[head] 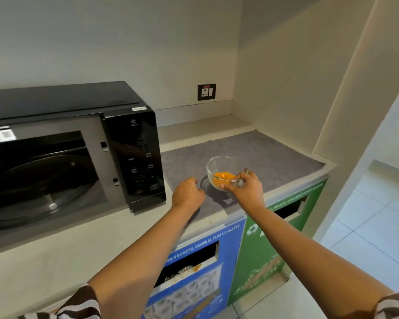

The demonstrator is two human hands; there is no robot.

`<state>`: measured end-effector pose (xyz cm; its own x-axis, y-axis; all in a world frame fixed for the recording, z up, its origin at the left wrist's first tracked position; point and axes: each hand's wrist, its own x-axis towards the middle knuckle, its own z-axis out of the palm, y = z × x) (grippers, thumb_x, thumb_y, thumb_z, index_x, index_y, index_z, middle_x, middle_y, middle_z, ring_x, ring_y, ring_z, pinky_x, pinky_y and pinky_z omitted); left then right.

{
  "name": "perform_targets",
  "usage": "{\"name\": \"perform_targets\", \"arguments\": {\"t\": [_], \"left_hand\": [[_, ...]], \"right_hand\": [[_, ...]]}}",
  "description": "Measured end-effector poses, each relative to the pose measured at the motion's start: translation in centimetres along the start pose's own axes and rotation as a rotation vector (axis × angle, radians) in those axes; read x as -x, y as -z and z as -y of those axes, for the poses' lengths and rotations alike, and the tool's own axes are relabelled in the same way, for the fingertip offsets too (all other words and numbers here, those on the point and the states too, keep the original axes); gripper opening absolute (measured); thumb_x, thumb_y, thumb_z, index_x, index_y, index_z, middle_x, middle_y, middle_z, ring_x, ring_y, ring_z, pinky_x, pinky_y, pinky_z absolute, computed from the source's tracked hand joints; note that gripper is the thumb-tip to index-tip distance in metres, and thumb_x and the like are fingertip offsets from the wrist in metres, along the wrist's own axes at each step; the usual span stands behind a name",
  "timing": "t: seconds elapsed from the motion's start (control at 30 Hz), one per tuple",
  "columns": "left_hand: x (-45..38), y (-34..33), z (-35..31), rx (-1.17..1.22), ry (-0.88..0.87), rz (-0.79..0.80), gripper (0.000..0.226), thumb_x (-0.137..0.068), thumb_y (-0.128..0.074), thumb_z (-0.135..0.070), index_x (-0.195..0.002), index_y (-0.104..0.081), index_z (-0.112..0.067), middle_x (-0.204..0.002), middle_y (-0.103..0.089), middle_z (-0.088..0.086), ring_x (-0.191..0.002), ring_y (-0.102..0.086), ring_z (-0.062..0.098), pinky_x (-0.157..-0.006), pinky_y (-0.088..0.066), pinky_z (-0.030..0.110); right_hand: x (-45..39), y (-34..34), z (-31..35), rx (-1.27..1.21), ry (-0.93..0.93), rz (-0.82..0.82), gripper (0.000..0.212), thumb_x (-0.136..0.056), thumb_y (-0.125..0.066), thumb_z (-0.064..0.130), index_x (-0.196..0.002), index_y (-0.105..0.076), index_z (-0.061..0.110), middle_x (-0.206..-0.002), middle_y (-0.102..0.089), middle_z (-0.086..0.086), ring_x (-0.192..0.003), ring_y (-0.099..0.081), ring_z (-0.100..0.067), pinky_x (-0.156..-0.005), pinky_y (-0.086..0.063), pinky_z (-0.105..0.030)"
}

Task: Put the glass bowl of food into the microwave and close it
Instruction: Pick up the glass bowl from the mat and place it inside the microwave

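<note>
The right hand (247,188) grips one small clear glass bowl (225,172) by its near rim and side wall, thumb over the lip and fingers curled under the wall at the bowl's 5 o'clock side. The bowl holds a low heap of orange, grainy food (224,176) in its bottom. It sits over a flat grey textured mat (274,155) that covers the right part of the pale countertop (55,256); whether its base touches the mat or is just lifted cannot be told, though a dark shadow lies on the mat at the bowl's 8 o'clock. The left hand (187,194) is loosely curled with nothing in it, hovering near the bowl at its 9 o'clock, apart from it.

One glossy black box-shaped microwave (78,143) stands on the countertop at the bowl's 9 o'clock, well apart. Its cavity is open to view, with one round glass turntable (39,187) lying inside; the door itself is out of frame. Its smooth black control panel (136,155) faces the camera.

One dark-framed wall socket (206,92) sits on the back wall at 12 o'clock. Below the counter edge are two bin fronts: one blue (194,272), one green (274,240), each with a rectangular slot. Both forearms are bare, ending in striped brown-and-white sleeves (83,305).
</note>
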<state>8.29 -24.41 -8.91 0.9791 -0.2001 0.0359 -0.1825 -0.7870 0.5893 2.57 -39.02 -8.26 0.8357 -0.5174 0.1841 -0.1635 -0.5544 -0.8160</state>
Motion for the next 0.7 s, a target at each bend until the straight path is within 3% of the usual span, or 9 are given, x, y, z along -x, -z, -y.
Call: {"name": "perform_targets", "arguments": {"t": [0.2, 0.37, 0.53, 0.7], "left_hand": [[3.0, 1.6, 1.1, 0.094, 0.072, -0.057, 0.029, -0.090, -0.053, -0.014, -0.119, -0.059, -0.012, -0.121, -0.063, 0.011, -0.108, -0.060, 0.028, -0.084, -0.050, 0.035], [5.7, 2.8, 1.9, 0.170, 0.172, -0.137, 0.024, -0.090, -0.054, -0.012, -0.112, -0.063, -0.010, -0.117, -0.064, 0.011, -0.096, -0.059, 0.026, -0.076, -0.046, 0.032], [9.3, 3.3, 2.6, 0.271, 0.295, -0.198, 0.026, -0.091, -0.050, -0.010, -0.114, -0.061, -0.010, -0.117, -0.064, 0.010, -0.086, -0.056, 0.023, -0.063, -0.043, 0.025], [13.3, 3.5, 3.1, 0.374, 0.383, -0.297, 0.028, -0.092, -0.049, -0.014, -0.115, -0.064, -0.009, -0.119, -0.065, 0.012, -0.106, -0.061, 0.031, -0.082, -0.047, 0.033]], "right_hand": [[3.7, 0.0, 1.1, -0.014, 0.034, 0.049, 0.029, -0.067, -0.080, 0.024, -0.080, -0.062, 0.004, -0.143, -0.043, -0.014, -0.125, -0.048, -0.028, -0.087, -0.036, -0.025], [6.6, 0.4, 2.0, -0.046, 0.097, 0.103, 0.033, -0.069, -0.079, 0.022, -0.059, -0.047, 0.023, -0.140, -0.046, -0.014, -0.120, -0.050, -0.028, -0.084, -0.035, -0.023], [9.6, 1.0, 2.3, -0.063, 0.133, 0.162, 0.026, -0.069, -0.079, 0.024, -0.075, -0.058, 0.009, -0.146, -0.040, -0.013, -0.127, -0.045, -0.028, -0.088, -0.035, -0.024], [13.3, 1.5, 2.7, -0.102, 0.156, 0.230, 0.028, -0.069, -0.079, 0.023, -0.075, -0.056, 0.009, -0.142, -0.044, -0.013, -0.125, -0.047, -0.029, -0.084, -0.031, -0.021]]}}
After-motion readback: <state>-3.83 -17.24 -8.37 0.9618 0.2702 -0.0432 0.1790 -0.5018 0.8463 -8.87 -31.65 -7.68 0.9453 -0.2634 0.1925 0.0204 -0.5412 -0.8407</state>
